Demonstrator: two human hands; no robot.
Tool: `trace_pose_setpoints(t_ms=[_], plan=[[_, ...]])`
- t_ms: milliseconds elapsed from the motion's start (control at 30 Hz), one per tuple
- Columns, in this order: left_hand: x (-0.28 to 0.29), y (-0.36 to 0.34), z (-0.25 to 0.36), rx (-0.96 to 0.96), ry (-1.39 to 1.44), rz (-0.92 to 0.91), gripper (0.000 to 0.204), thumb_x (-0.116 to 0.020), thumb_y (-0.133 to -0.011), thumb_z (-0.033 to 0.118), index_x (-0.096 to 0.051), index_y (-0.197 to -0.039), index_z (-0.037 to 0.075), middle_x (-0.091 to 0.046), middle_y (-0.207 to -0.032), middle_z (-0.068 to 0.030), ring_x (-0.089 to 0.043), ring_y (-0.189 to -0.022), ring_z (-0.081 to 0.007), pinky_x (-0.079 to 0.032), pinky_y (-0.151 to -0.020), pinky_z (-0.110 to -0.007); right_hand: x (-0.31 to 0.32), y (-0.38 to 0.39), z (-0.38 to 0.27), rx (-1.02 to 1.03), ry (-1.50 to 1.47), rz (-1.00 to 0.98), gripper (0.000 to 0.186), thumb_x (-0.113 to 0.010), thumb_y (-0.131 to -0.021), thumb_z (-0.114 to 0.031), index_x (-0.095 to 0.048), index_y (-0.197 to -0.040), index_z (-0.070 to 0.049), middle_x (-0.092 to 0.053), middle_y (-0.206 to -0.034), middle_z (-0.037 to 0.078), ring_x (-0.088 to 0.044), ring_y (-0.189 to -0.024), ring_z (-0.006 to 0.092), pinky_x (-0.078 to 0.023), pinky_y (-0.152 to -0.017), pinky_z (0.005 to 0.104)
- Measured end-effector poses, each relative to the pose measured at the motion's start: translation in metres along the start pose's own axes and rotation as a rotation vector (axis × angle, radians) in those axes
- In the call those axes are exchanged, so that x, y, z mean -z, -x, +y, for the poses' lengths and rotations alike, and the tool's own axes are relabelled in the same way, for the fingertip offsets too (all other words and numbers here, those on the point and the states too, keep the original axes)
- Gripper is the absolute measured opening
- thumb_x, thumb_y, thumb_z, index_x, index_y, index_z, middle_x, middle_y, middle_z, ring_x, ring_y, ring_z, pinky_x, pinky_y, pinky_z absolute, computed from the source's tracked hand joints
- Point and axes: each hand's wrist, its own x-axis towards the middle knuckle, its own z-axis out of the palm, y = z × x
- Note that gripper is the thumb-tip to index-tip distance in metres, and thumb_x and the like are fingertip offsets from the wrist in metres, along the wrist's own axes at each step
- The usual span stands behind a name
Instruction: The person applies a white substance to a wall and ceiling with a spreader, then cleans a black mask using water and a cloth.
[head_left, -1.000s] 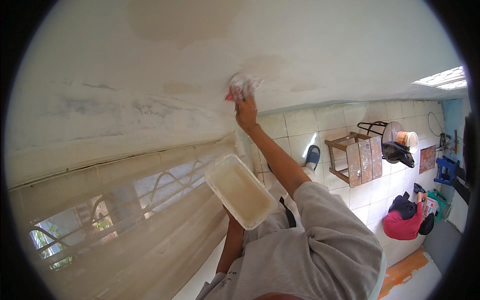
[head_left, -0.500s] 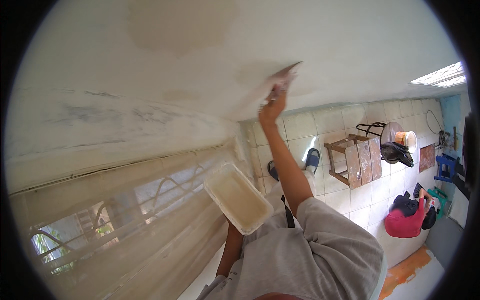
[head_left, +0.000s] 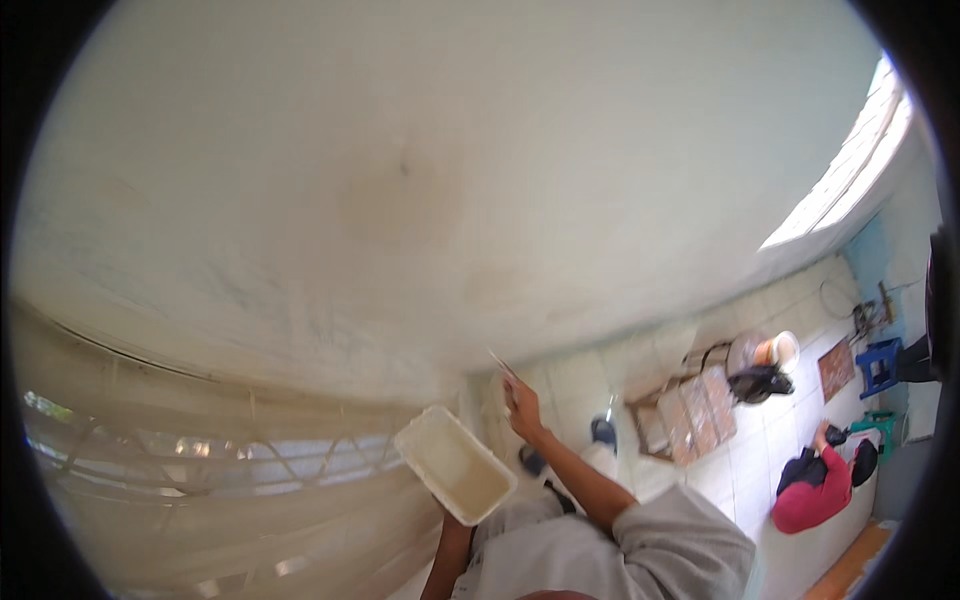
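My left hand [head_left: 455, 520] holds up a white rectangular tray [head_left: 433, 481] from below; its fingers are hidden behind the tray. Pale, creamy paste [head_left: 462, 468] lies inside. My right hand [head_left: 522, 410] is closed around a putty knife [head_left: 503, 366] with a thin blade, seen nearly edge-on, to the right of the tray's far end. Ahead is a pale wall [head_left: 620, 170] with beige, damp-looking patches [head_left: 400, 210]. I cannot tell whether the blade touches the wall.
A sheer curtain [head_left: 250, 520] hangs before a window at left. On the tiled floor stand a paint-spattered wooden step stool [head_left: 700, 415] and a round stool bearing a white bucket [head_left: 785, 350] and black bag [head_left: 760, 383]. A person in red [head_left: 815, 495] sits at right, near a blue stool [head_left: 878, 366].
My view has tilted up, showing more wall. My right hand with the putty knife has come down from the wall patch, closer to the tray. The tray stays in my left hand.
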Motion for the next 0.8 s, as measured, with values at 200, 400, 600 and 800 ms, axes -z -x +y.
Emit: trace_pose_setpoints(t_ms=[200, 400, 600, 800], plan=[[-0.089, -0.049, -0.015, -0.056, 0.111, -0.281, 0.066, -0.038, -0.102, 0.064, -0.044, -0.148, 0.016, -0.055, -0.140, -0.0047, -0.057, -0.126, -0.0274, -0.049, -0.105, -0.047, 0.212, -0.096, -0.158, 0.443, 0.030, 0.469, 0.035, -0.044, -0.106, -0.005, -0.056, -0.138, 0.005, -0.065, -0.131, 0.021, -0.064, -0.118, 0.0230, -0.048, -0.101, 0.0331], [-0.146, -0.060, -0.038, -0.141, 0.116, -0.336, 0.073, -0.038, -0.100, 0.069, -0.040, -0.152, 0.018, -0.052, -0.144, -0.0047, -0.053, -0.130, -0.0288, -0.046, -0.108, -0.048, 0.363, -0.191, -0.377, 0.971, 0.444, 0.772, 0.037, -0.047, -0.104, 0.003, -0.053, -0.140, 0.004, -0.060, -0.139, 0.023, -0.059, -0.129, 0.0319, -0.047, -0.106, 0.0371], [-0.172, -0.035, -0.053, -0.186, 0.233, -0.378, 0.069, -0.036, -0.101, 0.067, -0.042, -0.150, 0.018, -0.052, -0.144, -0.0044, -0.054, -0.129, -0.0283, -0.047, -0.107, -0.048, 0.430, -0.263, -0.578, 1.432, 0.545, 1.053, 0.049, -0.046, -0.100, 0.008, -0.047, -0.147, -0.003, -0.057, -0.142, 0.022, -0.049, -0.138, 0.0352, -0.044, -0.109, 0.0413], [-0.180, -0.007, -0.074, -0.233, 0.177, -0.298, 0.070, -0.031, -0.102, 0.067, -0.040, -0.151, 0.017, -0.052, -0.143, -0.0057, -0.053, -0.130, -0.0288, -0.046, -0.107, -0.049, 0.368, -0.350, -0.648, 1.376, 0.732, 1.071, 0.060, -0.052, -0.090, -0.001, -0.045, -0.150, -0.006, -0.052, -0.147, 0.021, -0.048, -0.136, 0.0411, -0.036, -0.114, 0.0510]])
